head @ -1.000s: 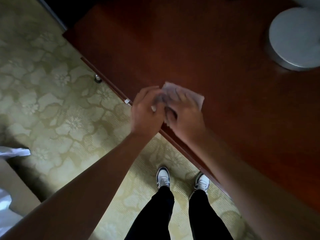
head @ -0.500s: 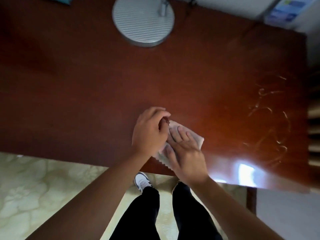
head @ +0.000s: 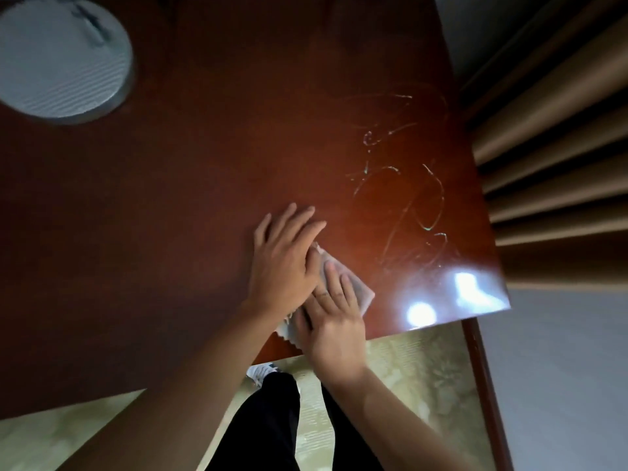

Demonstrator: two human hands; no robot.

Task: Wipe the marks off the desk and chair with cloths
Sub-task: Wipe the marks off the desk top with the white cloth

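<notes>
2 hands working on 1 dark red wooden desk (head: 170, 215). 1 grey cloth (head: 356, 288) is lying flat near the desk's front edge, just left of the glare patches. Right hand (head: 331, 321) is pressing down on the cloth, fingers straight and spread, nothing curled round it. Left hand (head: 285, 256) is lying flat too, fingers extended, its thumb side overlapping the cloth's left part, fingertips resting on bare wood. 1 patch of pale scribbled marks (head: 407, 185) is sitting to the right of the cloth, apart from it. 1 round grey lamp base (head: 57, 59) is standing at far left. 1 brown curtain (head: 560, 164) is hanging beside the desk's right edge. Patterned carpet (head: 407, 385) below.
</notes>
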